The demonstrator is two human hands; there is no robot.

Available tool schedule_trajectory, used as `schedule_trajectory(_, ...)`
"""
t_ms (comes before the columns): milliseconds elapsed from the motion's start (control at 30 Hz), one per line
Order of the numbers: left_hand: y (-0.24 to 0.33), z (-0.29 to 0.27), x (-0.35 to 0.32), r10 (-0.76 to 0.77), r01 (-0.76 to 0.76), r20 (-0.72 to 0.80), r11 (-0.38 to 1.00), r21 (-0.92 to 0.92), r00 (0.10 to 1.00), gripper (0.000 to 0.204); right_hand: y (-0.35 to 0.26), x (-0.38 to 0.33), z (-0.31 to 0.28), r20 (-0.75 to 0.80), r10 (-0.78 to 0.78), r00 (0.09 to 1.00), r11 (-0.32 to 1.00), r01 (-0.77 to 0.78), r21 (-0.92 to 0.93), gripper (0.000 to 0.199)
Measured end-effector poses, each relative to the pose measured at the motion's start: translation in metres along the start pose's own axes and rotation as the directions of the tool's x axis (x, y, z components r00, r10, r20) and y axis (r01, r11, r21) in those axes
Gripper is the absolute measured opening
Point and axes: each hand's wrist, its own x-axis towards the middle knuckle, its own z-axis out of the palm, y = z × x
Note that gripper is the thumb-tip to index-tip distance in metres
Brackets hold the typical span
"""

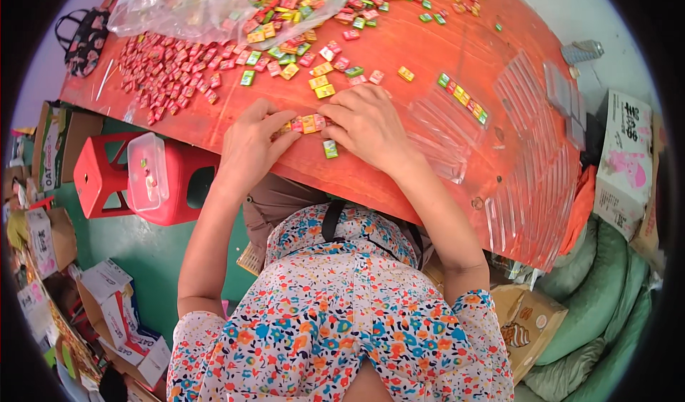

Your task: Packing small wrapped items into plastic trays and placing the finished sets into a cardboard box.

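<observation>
My left hand (251, 139) and my right hand (368, 124) rest on the red table (457, 38), fingertips pinching a short row of small wrapped candies (308, 123) between them. A green candy (330, 149) lies just below the row. Loose candies in yellow, green and pink (322, 81) lie just beyond my fingers. A clear narrow tray with a finished row of candies (464, 100) sits to the right of my right hand.
A heap of pink candies (164, 70) covers the table's left; mixed candies spill from a clear plastic bag (185, 2) at the back. Stacked empty clear trays (535, 181) fan along the right edge. A red stool with a clear box (146, 170) stands at left. Cartons and green sacks surround.
</observation>
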Motion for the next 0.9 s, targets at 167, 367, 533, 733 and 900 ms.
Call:
schedule_trajectory(167,-0.006,0.007,-0.004,0.044,-0.044,-0.005,0.999,-0.009,0.999,0.035,0.008,-0.012,-0.028,0.05,0.088,0.995,0.996,-0.089,0.014,0.039)
schedule_trajectory(367,-0.01,-0.006,-0.015,0.014,-0.016,-0.034,0.999,-0.046,0.999,0.05,0.001,-0.032,-0.051,0.202,0.072,0.977,0.995,-0.055,-0.087,0.031)
schedule_trajectory(533,-0.02,-0.008,-0.022,-0.04,0.039,-0.016,0.997,-0.071,0.999,0.053,-0.001,-0.026,-0.04,0.161,0.109,0.981,0.982,-0.082,-0.168,0.031)
schedule_trajectory(733,-0.011,-0.004,-0.018,-0.027,0.025,-0.027,0.996,-0.08,0.999,0.051,0.009,-0.008,-0.023,0.155,0.137,0.978,0.989,-0.145,0.04,0.035)
schedule_trajectory(900,-0.007,0.004,-0.01,0.015,-0.015,-0.02,0.999,-0.029,1.0,0.041,0.002,0.001,-0.03,0.267,0.175,0.948,0.963,-0.221,0.152,0.037)
